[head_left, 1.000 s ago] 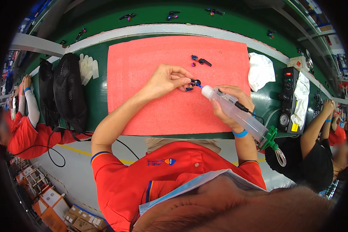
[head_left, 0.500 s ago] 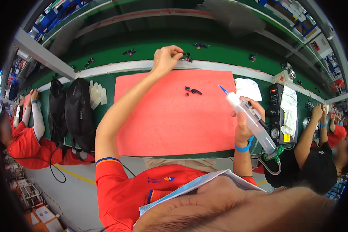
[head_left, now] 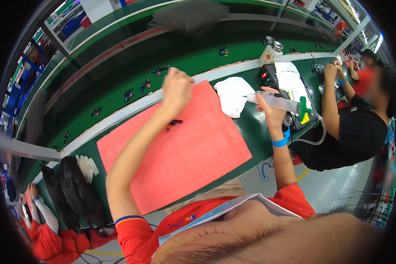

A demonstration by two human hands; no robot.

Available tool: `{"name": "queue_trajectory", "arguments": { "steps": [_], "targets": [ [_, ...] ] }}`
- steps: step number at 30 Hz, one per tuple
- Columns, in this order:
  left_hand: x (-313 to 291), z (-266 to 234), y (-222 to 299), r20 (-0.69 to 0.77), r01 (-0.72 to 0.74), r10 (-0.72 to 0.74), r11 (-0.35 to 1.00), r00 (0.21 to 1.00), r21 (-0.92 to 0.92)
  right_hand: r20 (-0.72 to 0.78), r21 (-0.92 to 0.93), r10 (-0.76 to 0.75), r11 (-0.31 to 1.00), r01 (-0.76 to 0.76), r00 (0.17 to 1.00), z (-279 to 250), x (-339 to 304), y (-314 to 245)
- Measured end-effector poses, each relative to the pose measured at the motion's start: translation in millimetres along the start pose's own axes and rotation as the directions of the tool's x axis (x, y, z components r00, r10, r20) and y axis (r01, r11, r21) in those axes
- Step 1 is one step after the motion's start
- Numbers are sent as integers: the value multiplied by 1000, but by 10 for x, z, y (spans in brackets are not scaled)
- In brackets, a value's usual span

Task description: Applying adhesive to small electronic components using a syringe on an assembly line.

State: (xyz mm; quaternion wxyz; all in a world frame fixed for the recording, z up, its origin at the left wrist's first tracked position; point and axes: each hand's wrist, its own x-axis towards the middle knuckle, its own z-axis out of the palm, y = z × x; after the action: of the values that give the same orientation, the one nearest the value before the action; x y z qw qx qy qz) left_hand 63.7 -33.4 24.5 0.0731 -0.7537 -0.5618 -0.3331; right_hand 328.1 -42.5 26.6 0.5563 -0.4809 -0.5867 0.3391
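Observation:
My right hand (head_left: 270,110) is wrapped round a clear dispensing syringe (head_left: 277,102) with a green cap and a hose. The syringe lies nearly level, its blue tip over a crumpled white cloth (head_left: 233,97). My left hand (head_left: 178,90) reaches over the far edge of the pink mat (head_left: 198,154), near the white rail. Its fingers are bent and blurred, so whether they hold anything is unclear. Under that wrist, a small black part (head_left: 176,122) lies on the mat, partly covered by my forearm.
Several small dark parts (head_left: 145,84) sit spaced along the green belt (head_left: 114,99) behind the white rail (head_left: 119,114). A black control box (head_left: 268,75) stands at the right, near a co-worker in black (head_left: 352,127). Black bags (head_left: 77,189) and pale gloves (head_left: 88,167) lie at the left.
The view has turned, so the mat appears slanted. My left hand has drawn back from the belt part toward the mat. The syringe has swung from steep to nearly level, over the cloth.

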Motion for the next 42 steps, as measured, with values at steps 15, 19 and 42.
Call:
{"name": "queue_trajectory", "arguments": {
  "steps": [15, 19, 42],
  "targets": [
    [292, 830, 424, 286, 99, 5, 933, 958, -347, 109, 109, 5, 994, -17, 994, 237, 125, 254],
    [272, 901, 477, 216, 16, 81, 911, 973, -412, 100, 182, 46, 981, -63, 994, 213, 143, 230],
    [284, 958, 583, 199, -74, 177, 897, 964, -436, 330, 58, 1, 998, -21, 944, -214, 197, 237]
  ]
}}
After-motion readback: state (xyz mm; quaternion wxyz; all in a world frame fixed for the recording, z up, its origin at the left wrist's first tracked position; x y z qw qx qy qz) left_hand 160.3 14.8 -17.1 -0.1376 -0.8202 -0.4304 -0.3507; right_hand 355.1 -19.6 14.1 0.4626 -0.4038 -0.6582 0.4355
